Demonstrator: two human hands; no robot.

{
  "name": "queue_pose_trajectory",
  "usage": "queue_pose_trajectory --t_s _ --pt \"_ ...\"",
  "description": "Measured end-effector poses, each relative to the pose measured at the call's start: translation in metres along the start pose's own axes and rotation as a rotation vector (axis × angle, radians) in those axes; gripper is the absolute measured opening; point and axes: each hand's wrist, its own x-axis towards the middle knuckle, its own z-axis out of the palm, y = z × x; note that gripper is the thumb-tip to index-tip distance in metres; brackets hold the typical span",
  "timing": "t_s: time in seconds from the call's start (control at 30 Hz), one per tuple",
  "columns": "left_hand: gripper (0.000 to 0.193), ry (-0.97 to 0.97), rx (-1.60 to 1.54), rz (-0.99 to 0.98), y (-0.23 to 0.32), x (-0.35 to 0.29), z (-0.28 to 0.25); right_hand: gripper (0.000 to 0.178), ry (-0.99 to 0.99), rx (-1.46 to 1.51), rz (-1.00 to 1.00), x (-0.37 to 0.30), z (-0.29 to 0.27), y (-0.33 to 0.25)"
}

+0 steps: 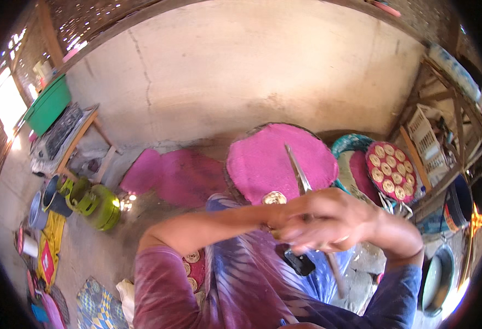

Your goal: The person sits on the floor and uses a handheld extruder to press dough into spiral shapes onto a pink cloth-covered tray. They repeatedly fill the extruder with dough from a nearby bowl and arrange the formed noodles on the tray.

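Left hand (305,209): brought in from the left and laid against its fellow; fingers partly hidden.
Right hand (353,218): brought in from the right, overlapping the other; fingers blurred.
State of the hands: together in front of the lap; whether either is closed on anything cannot be told.
Metal blade (297,167): seen just beyond the hands, its lower end hidden by them; long axis pointed away and slightly leftward. Both hands are about equally near.
Brown shaft (334,271): seen on the near side of the hands, roughly in line with the blade; whether the two are joined is hidden.
Pale coil (274,198): placed just beyond the left wrist, over the near edge of the pink cloth, partly covered by the forearm; the left hand is nearer.
Round pink cloth (263,159): spread beyond the hands, crossed in view by the blade.
Black object (300,262): seen below the hands, over the lap; kind not determinable.
Coil-covered disc (391,171): set beyond and to the right of the hands, propped at a tilt.
Green gas cylinder (103,208): stood well apart, to the left.
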Motion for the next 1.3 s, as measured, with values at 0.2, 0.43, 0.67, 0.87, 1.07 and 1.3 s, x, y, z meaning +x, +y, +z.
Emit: queue_pose_trajectory --t_s 0.2,0.43,0.67,0.87,1.07,1.3 --pt "0.026 0.091 0.397 -0.04 0.02 0.002 -0.033 0.027 0.403 -0.063 0.644 0.007 -0.01 0.006" --pt "0.02 0.752 0.856 0.032 0.001 -0.072 -0.078 0.018 1.356 0.05 0.893 -0.089 -0.111 0.019" --pt "0.028 1.096 -0.86 0.289 -0.014 0.03 -0.045 0.013 2.139 0.214 0.36 -0.147 -0.052 0.091" --pt "0.032 1.334 -0.665 0.53 -0.006 0.04 -0.1 0.04 1.707 0.652 0.873 -0.155 0.064 0.13" --pt "0.029 1.582 0.031 0.362 -0.014 -0.035 -0.167 0.03 -0.244 -0.664 2.107 -0.328 0.051 0.099" --pt "0.077 1.371 1.077 -0.126 -0.04 -0.039 -0.192 0.029 -0.469 -0.821 1.828 -0.367 0.057 0.094"
